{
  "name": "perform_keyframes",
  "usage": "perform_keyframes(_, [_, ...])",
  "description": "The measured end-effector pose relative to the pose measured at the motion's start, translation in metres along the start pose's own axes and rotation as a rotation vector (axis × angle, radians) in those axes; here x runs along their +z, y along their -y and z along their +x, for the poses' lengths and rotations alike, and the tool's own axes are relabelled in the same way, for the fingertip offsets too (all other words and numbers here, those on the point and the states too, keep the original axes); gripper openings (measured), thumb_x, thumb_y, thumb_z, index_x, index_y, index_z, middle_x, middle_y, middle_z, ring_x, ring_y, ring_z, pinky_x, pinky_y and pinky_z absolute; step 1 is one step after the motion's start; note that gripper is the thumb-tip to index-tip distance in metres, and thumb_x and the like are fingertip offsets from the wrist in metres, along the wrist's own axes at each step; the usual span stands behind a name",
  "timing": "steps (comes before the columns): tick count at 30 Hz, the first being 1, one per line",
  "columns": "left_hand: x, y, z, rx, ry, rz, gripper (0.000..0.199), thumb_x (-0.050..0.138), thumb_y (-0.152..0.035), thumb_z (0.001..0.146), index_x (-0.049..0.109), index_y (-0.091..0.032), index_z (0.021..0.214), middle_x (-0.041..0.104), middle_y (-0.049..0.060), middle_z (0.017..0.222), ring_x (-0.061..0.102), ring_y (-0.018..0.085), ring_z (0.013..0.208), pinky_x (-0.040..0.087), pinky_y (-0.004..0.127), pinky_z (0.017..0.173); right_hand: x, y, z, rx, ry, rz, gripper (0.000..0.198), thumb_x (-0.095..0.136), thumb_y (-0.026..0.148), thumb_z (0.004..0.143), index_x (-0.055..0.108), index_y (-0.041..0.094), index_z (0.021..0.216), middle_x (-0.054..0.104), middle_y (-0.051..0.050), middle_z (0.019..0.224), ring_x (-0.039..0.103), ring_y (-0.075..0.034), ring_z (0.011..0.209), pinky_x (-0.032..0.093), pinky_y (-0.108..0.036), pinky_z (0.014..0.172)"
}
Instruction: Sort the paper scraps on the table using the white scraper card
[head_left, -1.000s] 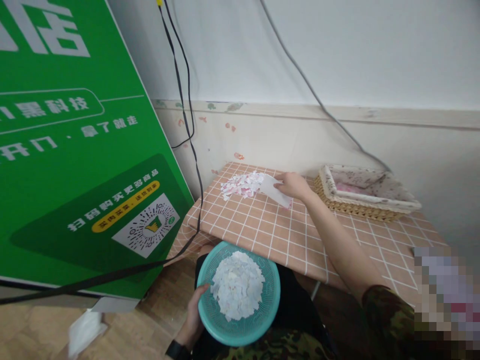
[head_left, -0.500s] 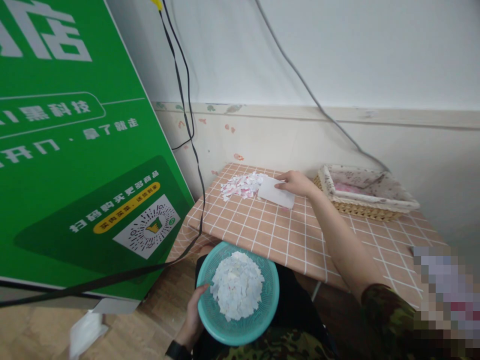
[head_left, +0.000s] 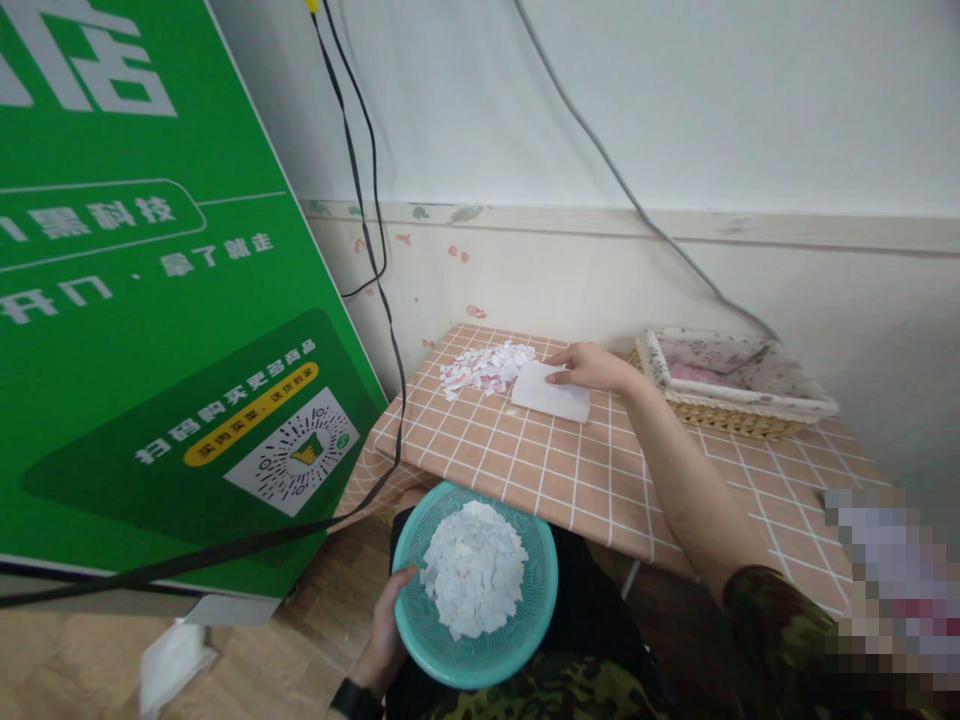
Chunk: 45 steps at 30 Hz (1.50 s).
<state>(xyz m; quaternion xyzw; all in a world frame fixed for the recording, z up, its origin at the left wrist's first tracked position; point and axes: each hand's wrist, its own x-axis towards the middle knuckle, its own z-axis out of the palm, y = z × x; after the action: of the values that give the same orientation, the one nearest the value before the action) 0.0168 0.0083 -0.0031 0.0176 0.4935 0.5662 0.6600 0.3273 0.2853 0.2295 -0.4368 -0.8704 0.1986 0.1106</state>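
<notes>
Left hand (head_left: 388, 622) grips rim of teal colander (head_left: 538, 620), paper pieces (head_left: 474, 570) inside. Right hand (head_left: 592, 367) pinches white card (head_left: 551, 394) beside scrap pile (head_left: 484, 371) on table (head_left: 517, 455). Since second ago, card shows wider face and came slightly nearer; its edge probably meets now pile's front-right side.

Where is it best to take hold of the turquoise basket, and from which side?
Probably the basket's rim, from the person's left, as the left hand does: that round rim stands clear of the paper scraps heaped in the middle.
</notes>
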Motion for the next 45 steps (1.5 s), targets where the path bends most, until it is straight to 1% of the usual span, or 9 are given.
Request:
perform_keyframes(3, [0.000,0.000,0.000,-0.005,0.006,0.003,0.019,0.066,-0.029,0.068,0.072,-0.012,0.075,0.074,0.007,0.068,0.069,0.026,0.067,0.053,0.040,0.072,0.001,0.003,0.000,-0.015,0.050,-0.019,0.034,0.059,0.028,0.078,0.067,0.024,0.110,0.070,-0.002,0.103,0.063,-0.018,0.087,0.046,-0.026,0.075])
perform_keyframes(14, [0.001,0.000,-0.002,-0.021,0.017,-0.019,0.023,0.066,-0.029,0.067,0.072,-0.011,0.080,0.075,0.009,0.074,0.069,0.030,0.076,0.053,0.043,0.075,0.003,-0.004,0.002,-0.010,-0.067,-0.197,0.036,0.058,0.030,0.079,0.066,0.023,0.113,0.068,-0.004,0.108,0.062,-0.020,0.093,0.044,-0.028,0.078])
perform_keyframes(21, [0.002,-0.001,-0.002,-0.006,0.007,-0.008,0.019,0.066,-0.027,0.066,0.071,-0.012,0.076,0.074,0.008,0.069,0.069,0.030,0.074,0.052,0.043,0.075,0.003,0.001,0.002,-0.042,-0.002,-0.199,0.033,0.057,0.030,0.080,0.067,0.022,0.110,0.070,-0.005,0.104,0.062,-0.019,0.089,0.043,-0.028,0.077])
perform_keyframes(25, [0.002,-0.001,-0.003,-0.007,-0.030,0.023,0.019,0.067,-0.027,0.065,0.072,-0.012,0.074,0.074,0.008,0.068,0.069,0.027,0.067,0.053,0.041,0.072,0.004,0.005,0.003,0.006,0.025,-0.203,0.035,0.058,0.029,0.078,0.066,0.024,0.112,0.070,-0.004,0.104,0.062,-0.020,0.090,0.043,-0.028,0.076])
perform_keyframes(31, [-0.007,0.003,0.004,-0.015,0.041,-0.019,0.022,0.065,-0.029,0.069,0.072,-0.010,0.078,0.075,0.009,0.071,0.068,0.024,0.065,0.052,0.038,0.073,-0.004,0.010,-0.004,0.020,-0.045,-0.232,0.027,0.054,0.027,0.078,0.069,0.017,0.099,0.070,-0.006,0.093,0.061,-0.019,0.080,0.041,-0.027,0.069])
perform_keyframes(36, [-0.006,0.003,0.004,-0.026,0.052,-0.027,0.023,0.066,-0.029,0.068,0.071,-0.011,0.080,0.075,0.009,0.072,0.068,0.026,0.069,0.051,0.042,0.076,-0.011,0.021,-0.012,-0.024,-0.045,-0.199,0.027,0.049,0.018,0.074,0.065,0.015,0.095,0.069,-0.006,0.089,0.059,-0.017,0.077,0.039,-0.026,0.067])
perform_keyframes(40, [-0.003,0.001,0.002,-0.007,0.043,-0.023,0.021,0.066,-0.028,0.067,0.071,-0.011,0.078,0.075,0.008,0.070,0.068,0.026,0.068,0.051,0.041,0.076,0.009,0.038,0.004,0.096,-0.127,-0.258,0.030,0.036,0.018,0.082,0.065,0.013,0.078,0.068,-0.010,0.080,0.059,-0.018,0.071,0.039,-0.027,0.064])
perform_keyframes(43, [-0.004,0.000,0.001,0.005,0.030,-0.017,0.020,0.066,-0.027,0.068,0.071,-0.010,0.078,0.075,0.008,0.069,0.069,0.026,0.067,0.051,0.039,0.076,0.032,0.047,0.027,0.094,-0.116,-0.291,0.029,0.039,0.026,0.086,0.065,0.015,0.092,0.068,-0.012,0.092,0.060,-0.019,0.077,0.040,-0.027,0.065])
perform_keyframes(45, [-0.004,-0.001,0.000,0.008,0.042,-0.028,0.021,0.066,-0.027,0.068,0.071,-0.010,0.079,0.075,0.008,0.071,0.069,0.026,0.068,0.051,0.040,0.077,0.043,0.048,0.041,0.067,-0.025,-0.331,0.027,0.046,0.027,0.083,0.063,0.018,0.102,0.067,-0.011,0.100,0.061,-0.020,0.085,0.041,-0.028,0.068])
